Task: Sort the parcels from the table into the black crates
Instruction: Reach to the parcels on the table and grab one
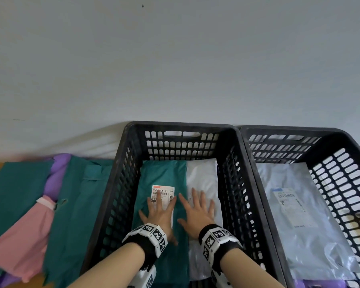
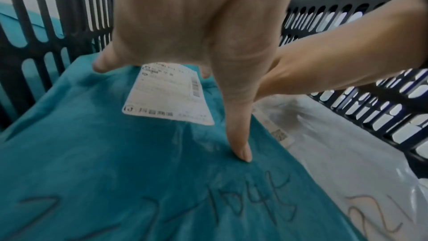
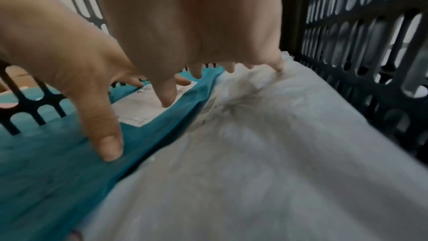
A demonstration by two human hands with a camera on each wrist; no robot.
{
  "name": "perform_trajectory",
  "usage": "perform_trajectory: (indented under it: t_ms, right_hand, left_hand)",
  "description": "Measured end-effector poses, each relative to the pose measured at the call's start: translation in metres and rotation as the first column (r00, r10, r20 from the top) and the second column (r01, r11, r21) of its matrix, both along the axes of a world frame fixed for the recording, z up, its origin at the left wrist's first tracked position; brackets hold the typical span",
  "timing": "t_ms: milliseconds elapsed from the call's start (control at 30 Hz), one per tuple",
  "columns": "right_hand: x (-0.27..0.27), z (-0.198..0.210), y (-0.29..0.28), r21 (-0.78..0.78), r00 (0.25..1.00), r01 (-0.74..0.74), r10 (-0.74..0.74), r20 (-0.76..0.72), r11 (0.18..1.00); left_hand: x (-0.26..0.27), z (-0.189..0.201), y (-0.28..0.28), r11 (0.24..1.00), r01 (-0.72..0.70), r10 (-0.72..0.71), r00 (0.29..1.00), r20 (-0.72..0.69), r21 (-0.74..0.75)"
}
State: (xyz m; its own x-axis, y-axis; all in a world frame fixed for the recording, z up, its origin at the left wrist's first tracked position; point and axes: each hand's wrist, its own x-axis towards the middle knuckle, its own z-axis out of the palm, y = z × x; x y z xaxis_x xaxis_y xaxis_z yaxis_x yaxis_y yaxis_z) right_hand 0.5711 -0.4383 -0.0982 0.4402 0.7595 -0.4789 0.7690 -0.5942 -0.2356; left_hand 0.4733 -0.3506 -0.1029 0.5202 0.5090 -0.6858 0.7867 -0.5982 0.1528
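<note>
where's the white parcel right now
In the head view, the white parcel lies inside the left black crate, on its right half beside the teal parcel, under the right hand.

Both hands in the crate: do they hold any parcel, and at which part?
Nothing is held. The left hand lies flat on the teal parcel, fingers on its label; the right hand presses flat across the teal and white parcel.

matt teal plastic parcel (image 1: 164, 175), paper label (image 1: 163, 194); perforated black plastic crate (image 1: 121, 183).
</note>
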Motion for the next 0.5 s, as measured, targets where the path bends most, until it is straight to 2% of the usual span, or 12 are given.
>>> perform_trajectory:
  t_ms: [167,500]
  right_hand:
    - [-0.009,-0.016,-0.004,-0.161,0.997,-0.006,0.018,0.071,0.987]
    - [-0.014,-0.028,0.003,-0.262,0.992,-0.002,0.035,0.121,0.965]
  left_hand:
    - [-0.003,-0.014,0.003,0.998,0.024,-0.026,0.999,-0.038,-0.049]
    - [-0.005,-0.032,0.012,0.990,0.027,-0.029,0.999,-0.014,-0.137]
